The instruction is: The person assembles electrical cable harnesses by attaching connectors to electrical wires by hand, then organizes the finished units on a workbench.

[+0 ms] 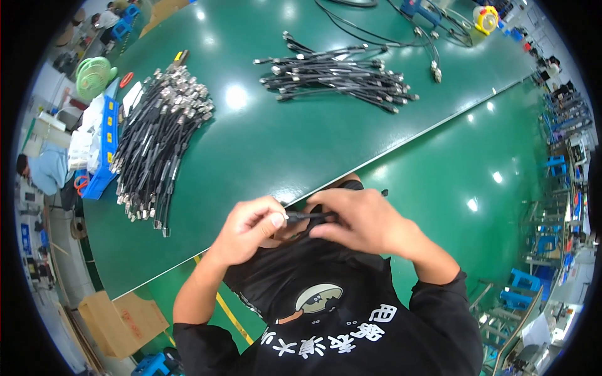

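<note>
A short black cable (303, 216) stretches between my hands, just off the near edge of the green table. My left hand (249, 230) pinches its left end between thumb and fingers; a bit of pale metal shows at the fingertips. Around the cable's right part curl the fingers and thumb of my right hand (365, 219), which hide that end. On the table to the left lies a large heap of black cables (157, 138) with silvery connectors. A smaller bundle of similar cables (338, 75) rests farther back, near the middle.
Along the table's left side stand a blue bin (103, 147) with white contents and a green fan (95, 76). Loose cords and a blue tool (421, 11) lie at the back right, beside a yellow round device (485, 19). A cardboard box (124, 323) sits below left.
</note>
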`<state>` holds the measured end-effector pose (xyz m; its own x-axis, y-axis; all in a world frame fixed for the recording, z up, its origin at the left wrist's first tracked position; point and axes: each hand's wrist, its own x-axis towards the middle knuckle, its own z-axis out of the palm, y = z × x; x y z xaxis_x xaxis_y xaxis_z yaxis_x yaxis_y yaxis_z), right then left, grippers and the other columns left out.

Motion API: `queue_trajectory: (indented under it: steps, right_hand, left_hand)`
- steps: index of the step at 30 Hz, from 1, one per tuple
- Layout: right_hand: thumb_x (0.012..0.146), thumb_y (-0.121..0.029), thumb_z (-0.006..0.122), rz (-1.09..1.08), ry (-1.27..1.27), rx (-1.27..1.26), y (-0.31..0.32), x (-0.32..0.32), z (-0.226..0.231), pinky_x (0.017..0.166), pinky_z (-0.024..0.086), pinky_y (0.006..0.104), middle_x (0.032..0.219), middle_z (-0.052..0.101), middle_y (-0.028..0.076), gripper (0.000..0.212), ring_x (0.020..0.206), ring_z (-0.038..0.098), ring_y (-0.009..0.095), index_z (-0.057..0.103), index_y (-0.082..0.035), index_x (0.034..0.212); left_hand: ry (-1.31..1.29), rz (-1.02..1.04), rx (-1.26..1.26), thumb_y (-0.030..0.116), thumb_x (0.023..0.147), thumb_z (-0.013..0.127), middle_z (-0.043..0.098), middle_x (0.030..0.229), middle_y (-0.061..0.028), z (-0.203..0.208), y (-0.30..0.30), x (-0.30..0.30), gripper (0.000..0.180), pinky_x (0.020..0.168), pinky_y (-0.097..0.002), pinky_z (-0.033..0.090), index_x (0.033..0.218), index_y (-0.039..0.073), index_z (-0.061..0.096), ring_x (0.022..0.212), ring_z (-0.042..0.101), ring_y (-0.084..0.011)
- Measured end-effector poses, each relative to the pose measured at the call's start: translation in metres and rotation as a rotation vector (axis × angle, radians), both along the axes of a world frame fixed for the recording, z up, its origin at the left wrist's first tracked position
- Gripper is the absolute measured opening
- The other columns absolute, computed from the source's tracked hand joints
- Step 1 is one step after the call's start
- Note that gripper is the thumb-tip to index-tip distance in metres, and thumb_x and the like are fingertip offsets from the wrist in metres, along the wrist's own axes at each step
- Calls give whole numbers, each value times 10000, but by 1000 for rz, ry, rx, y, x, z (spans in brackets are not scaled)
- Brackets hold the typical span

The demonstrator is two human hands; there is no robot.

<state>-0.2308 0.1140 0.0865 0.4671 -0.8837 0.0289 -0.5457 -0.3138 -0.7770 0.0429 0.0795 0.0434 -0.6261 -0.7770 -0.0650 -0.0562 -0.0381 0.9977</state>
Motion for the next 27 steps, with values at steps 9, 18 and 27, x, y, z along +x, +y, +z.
queue_trajectory:
  steps: [9,18,27]
  right_hand:
    - [962,-136,754,-210,190,-334,-96,-41,2,750,568,414,943,752,213,180,819,725,398,753,34,1021]
    - [913,-127,781,-57,443,-863,-238,20,-2,921,547,467,1172,701,174,282,1071,678,396,734,-29,1173]
    - [856,-35,766,762,253,-649,-199,273,-40,975,549,468,1217,700,127,390,1146,660,354,694,-43,1240]
  left_hand:
    - [-231,147,-387,298,1101,572,491,641,-93,-52,-91,9,422,604,-371,434,807,-4,587,618,438,-135]
    - [-182,97,-601,303,956,686,480,564,-168,-67,-96,3,464,562,-486,388,618,30,522,533,454,-361]
    - [-129,-11,-602,297,980,672,612,682,-135,-78,-94,14,345,678,-441,477,783,16,643,650,574,-282]
